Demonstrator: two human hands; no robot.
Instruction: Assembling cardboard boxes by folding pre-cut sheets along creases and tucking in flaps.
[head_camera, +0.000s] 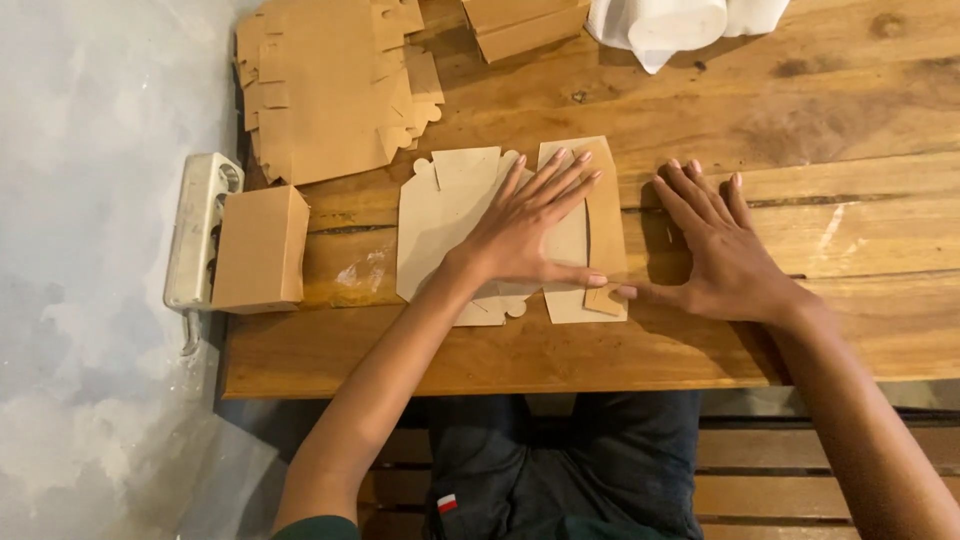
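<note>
Left hand (525, 235) lies open, fingers spread, pressing a flat brown cardboard box blank (445, 225) at the tabletop (850, 120) centre; right hand (725, 255) rests open at its 3 o'clock, thumb touching the blank's folded edge. Stack of blanks (325, 85) at 11 o'clock, folded box (262, 248) and power strip (195, 230) at 9 o'clock, white bag (680, 22) at 1 o'clock, none obstructing.

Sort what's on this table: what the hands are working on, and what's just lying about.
In hand:
flat cardboard blank, pressed under left hand
right hand, thumb at the blank's edge

Lying about:
stack of blanks
folded box
power strip
white cloth
</note>
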